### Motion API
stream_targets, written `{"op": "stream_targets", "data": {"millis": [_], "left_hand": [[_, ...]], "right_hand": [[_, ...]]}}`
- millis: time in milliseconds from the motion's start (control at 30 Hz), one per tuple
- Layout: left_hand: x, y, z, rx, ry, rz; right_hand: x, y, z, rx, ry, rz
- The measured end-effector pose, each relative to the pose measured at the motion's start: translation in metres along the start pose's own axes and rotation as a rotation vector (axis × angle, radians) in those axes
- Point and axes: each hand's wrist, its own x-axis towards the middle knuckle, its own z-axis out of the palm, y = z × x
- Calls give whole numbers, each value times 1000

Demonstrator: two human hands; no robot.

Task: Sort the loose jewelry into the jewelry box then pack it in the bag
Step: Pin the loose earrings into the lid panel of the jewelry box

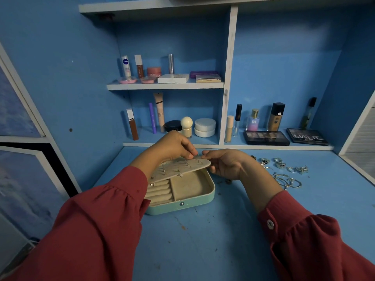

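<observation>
We see the box [182,191] on the blue table [203,240], approx. centre, w/ everything else placed relative to it. It's a small rounded-corner case, mint-green outside, cream lining inside, w/ a metal snap stud on its near wall. Inside: a row of padded ring rolls on the left, w/ a small silver piece tucked at their far end, and one plain open compartment on the right. Over the box's far half a cream earring panel [182,167] is held tilted, several stud posts sticking up through it.

Our left hand [174,147] is above the box's far edge; its grip is pressed together, fingertips pinching a thin pin-like earring [196,154] at the panel's top edge. Our right hand [227,165], just right of the box, has its grip pinching the panel's right end, thumb on top, fingers curled beneath. Both sleeves are dark red.

Right of the box, beyond the right hand, lies the loose jewelry [284,171]: silver rings, thin bangles, small charms, spread on the table.

Behind the box, shelves hold cosmetics. Readable text: "NIVEA" on a white tube [126,67] on the upper shelf, "SB" on a pink-blue bottle [253,120] and "MATTE" on a black palette [307,136], both behind-right of the box. Other labels are too small to read.
</observation>
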Motion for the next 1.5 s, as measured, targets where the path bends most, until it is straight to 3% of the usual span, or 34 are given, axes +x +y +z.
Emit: {"op": "stream_targets", "data": {"millis": [333, 533, 867, 1500], "left_hand": [[1, 3, 6, 35, 35, 61], [4, 2, 8, 235, 25, 128], [10, 4, -2, 375, -61, 85], [20, 3, 1, 405, -188, -1]], "right_hand": [[0, 0, -1, 20, -8, 2], [1, 1, 0, -3, -10, -18], [1, 1, 0, 4, -10, -8], [0, 1, 1, 11, 11, -6]]}}
